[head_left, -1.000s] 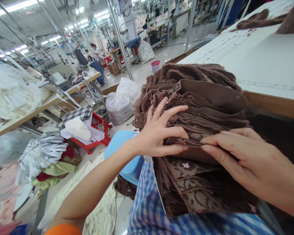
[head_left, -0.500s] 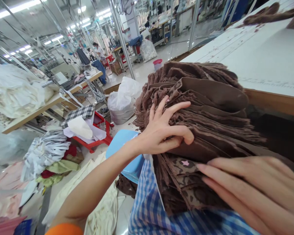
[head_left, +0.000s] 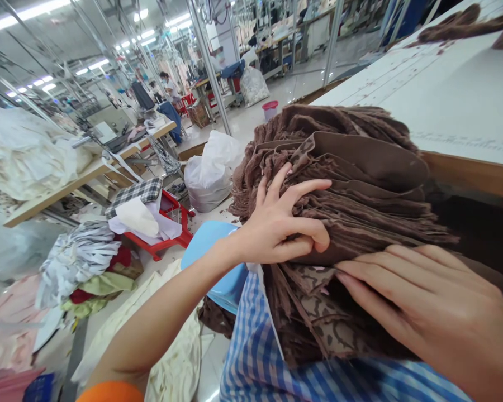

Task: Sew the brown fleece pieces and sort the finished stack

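1. The stack of brown cloth (head_left: 343,178) lies in the middle of the view, between the two hands. It has many folded layers with rough edges, and the lower layers show a printed pattern. Its lower edge lies over a blue checked cloth (head_left: 251,340).
2. The left hand (head_left: 276,223) is at 7 o'clock from the middle of the stack. Its fingers are bent and press into the upper layers. I cannot tell if they really pinch a layer or only push on it.
3. The right hand (head_left: 436,301) is at 5 o'clock from the middle of the stack. It is not clenched: the fingers stay long and close together, and their tips lie on the lower layers.
4. A blue plastic stool (head_left: 212,262) is at 8 o'clock, just under the left forearm. A white plastic bag (head_left: 209,173) is at 9 o'clock, just beside the stack.
5. A white table (head_left: 423,95) is at 1 o'clock, and brown cloth pieces (head_left: 456,28) lie on it. Farther away, at 10 o'clock, a co-worker (head_left: 166,84) sits.
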Motion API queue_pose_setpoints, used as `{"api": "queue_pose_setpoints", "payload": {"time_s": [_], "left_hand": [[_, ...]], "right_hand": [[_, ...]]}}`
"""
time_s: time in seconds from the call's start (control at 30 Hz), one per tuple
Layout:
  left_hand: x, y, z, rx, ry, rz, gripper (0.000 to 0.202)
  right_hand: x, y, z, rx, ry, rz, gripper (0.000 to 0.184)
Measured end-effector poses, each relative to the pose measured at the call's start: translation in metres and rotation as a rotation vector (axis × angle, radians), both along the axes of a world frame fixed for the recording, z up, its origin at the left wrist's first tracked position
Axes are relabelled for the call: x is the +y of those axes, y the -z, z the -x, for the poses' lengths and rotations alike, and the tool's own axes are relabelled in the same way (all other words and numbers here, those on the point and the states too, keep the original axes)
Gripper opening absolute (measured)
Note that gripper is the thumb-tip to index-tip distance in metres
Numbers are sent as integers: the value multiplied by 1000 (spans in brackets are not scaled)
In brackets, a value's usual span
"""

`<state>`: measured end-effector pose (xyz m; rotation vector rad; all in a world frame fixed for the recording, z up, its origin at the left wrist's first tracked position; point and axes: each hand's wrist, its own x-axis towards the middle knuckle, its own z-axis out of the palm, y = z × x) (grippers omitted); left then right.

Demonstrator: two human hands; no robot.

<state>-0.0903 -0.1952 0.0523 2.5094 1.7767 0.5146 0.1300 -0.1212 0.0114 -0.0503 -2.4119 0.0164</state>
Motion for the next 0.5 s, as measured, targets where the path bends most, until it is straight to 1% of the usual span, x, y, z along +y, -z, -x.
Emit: {"api": "queue_pose_setpoints", "payload": {"time_s": [0.1, 0.13, 0.2, 0.27, 0.33, 0.4, 0.5], "left_hand": [[-1, -1, 3, 17, 32, 10, 18], [-3, 0, 4, 20, 44, -4, 23], [-10, 1, 5, 50, 89, -75, 49], [-18, 4, 5, 134, 149, -165, 74], [-25, 6, 5, 241, 210, -224, 85], [-28, 7, 5, 320, 226, -255, 82], [-27, 5, 6, 345, 231, -287, 73]], "right_hand": [[6, -7, 7, 21, 6, 15, 22], [8, -8, 9, 26, 15, 26, 23], [9, -10, 11, 29, 25, 42, 26], [10, -10, 11, 24, 23, 52, 26], [11, -9, 11, 17, 24, 61, 25], [11, -7, 10, 11, 28, 69, 25], [12, -6, 10, -5, 30, 74, 23]]}}
